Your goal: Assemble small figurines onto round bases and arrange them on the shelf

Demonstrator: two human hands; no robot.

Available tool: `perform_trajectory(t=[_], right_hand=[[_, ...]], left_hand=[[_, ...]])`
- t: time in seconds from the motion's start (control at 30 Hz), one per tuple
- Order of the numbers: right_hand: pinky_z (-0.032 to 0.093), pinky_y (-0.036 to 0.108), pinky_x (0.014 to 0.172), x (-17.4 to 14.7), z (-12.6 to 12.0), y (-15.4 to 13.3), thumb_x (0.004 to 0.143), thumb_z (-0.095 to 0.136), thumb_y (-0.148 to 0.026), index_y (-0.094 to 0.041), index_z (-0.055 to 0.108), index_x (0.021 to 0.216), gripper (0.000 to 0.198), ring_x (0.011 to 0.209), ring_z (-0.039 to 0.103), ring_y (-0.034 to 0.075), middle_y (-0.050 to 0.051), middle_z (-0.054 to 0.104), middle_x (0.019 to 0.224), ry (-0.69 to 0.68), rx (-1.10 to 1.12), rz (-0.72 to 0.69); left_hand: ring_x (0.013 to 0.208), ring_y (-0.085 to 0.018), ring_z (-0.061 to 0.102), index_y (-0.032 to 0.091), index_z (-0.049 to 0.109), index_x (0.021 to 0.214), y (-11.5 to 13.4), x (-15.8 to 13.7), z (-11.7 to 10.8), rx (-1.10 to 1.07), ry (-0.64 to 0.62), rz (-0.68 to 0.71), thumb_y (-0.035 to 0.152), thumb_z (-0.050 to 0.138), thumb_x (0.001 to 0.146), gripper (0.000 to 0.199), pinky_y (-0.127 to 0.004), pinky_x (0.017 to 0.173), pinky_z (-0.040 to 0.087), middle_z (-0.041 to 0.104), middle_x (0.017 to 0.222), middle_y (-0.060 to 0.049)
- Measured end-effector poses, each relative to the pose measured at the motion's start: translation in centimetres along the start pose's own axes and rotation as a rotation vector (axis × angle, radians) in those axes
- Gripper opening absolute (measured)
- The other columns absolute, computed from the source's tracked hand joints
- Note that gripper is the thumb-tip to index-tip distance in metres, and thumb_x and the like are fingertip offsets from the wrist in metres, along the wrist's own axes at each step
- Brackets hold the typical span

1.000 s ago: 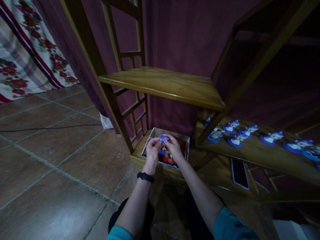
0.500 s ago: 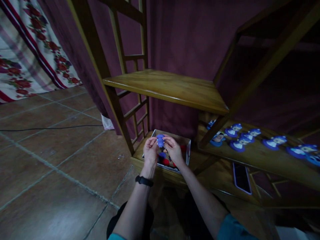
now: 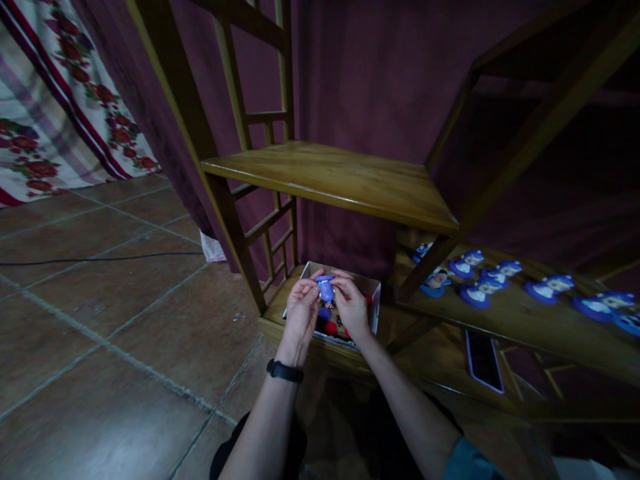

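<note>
Between my two hands is a small purple figurine [image 3: 327, 291], held over an open cardboard box [image 3: 376, 308]. My left hand [image 3: 303, 305] pinches its left side with the fingertips. From the right, the fingers of my right hand [image 3: 351, 307] close on it too. Inside the box lie red pieces [image 3: 330, 328] and a purple piece [image 3: 324, 313], partly hidden by my hands. The box rests on the low shelf of a wooden stand.
Several figurines on round purple or blue bases [image 3: 549, 288] stand along a shelf to the right. Below them lies a phone [image 3: 484, 361]. A wooden shelf board [image 3: 330, 175] juts out above the box. A black cable [image 3: 100, 259] crosses the tiled floor.
The figurine has been turned in my fingers and sits slightly lower and to the right. Both hands still grip it above the box.
</note>
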State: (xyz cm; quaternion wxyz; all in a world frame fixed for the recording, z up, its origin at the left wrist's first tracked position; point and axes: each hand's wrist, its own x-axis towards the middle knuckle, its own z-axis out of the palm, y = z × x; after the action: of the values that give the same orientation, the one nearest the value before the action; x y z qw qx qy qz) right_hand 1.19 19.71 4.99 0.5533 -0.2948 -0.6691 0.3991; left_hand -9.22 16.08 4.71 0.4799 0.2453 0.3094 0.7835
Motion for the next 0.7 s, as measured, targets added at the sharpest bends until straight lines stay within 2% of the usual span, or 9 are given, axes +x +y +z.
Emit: perform_trajectory(t=[0.17,0.37,0.47,0.57,0.7], right_hand=[[0.040,0.032,0.098,0.0,-0.1,0.0,0.080,0.048,-0.019,-0.026,0.062,0.090,0.019,0.108,0.053,0.017,0.002,0.059,0.110,-0.018,-0.038,0.001],[0.045,0.029,0.088,-0.2,0.4,0.8,0.079,0.052,-0.024,-0.025,0.061,0.094,0.018,0.094,0.059,0.017,0.002,0.062,0.103,-0.021,-0.047,0.107],[0.047,0.029,0.082,-0.2,0.5,1.3,0.078,0.055,-0.027,-0.027,0.061,0.099,0.022,0.086,0.060,0.016,0.000,0.065,0.098,-0.036,-0.054,0.177],[0.048,0.028,0.081,0.1,0.6,2.0,0.076,0.057,-0.030,-0.028,0.059,0.107,0.031,0.087,0.061,0.016,0.000,0.065,0.103,-0.061,-0.001,0.253],[0.050,0.027,0.072,0.4,0.4,2.6,0.074,0.060,-0.036,-0.024,0.060,0.107,0.035,0.080,0.062,0.015,0.002,0.066,0.099,-0.066,0.139,0.428]], left_hand=[[0.085,-0.015,0.062,0.019,0.057,0.074,-0.2,0.1,0.0,-0.013,-0.004,0.020,0.019,0.071,0.065,0.017,-0.024,0.067,0.046,0.063,0.112,-0.007],[0.067,-0.010,0.060,0.020,0.062,0.083,-0.8,0.5,-0.5,-0.002,0.112,0.018,0.019,0.073,0.062,0.024,-0.022,0.064,0.047,0.067,0.081,-0.001],[0.070,-0.010,0.061,0.019,0.064,0.088,-1.1,0.7,-0.9,0.003,0.122,-0.033,0.017,0.074,0.061,0.028,-0.023,0.067,0.048,0.068,0.083,-0.002],[0.072,-0.010,0.062,0.017,0.065,0.087,-1.3,0.8,-1.2,-0.018,0.144,-0.092,0.015,0.073,0.063,0.025,-0.022,0.069,0.049,0.068,0.086,-0.003],[0.071,-0.010,0.062,0.014,0.067,0.088,-1.3,1.0,-1.4,-0.026,0.132,-0.182,0.013,0.072,0.065,0.024,-0.022,0.069,0.049,0.068,0.088,-0.006]])
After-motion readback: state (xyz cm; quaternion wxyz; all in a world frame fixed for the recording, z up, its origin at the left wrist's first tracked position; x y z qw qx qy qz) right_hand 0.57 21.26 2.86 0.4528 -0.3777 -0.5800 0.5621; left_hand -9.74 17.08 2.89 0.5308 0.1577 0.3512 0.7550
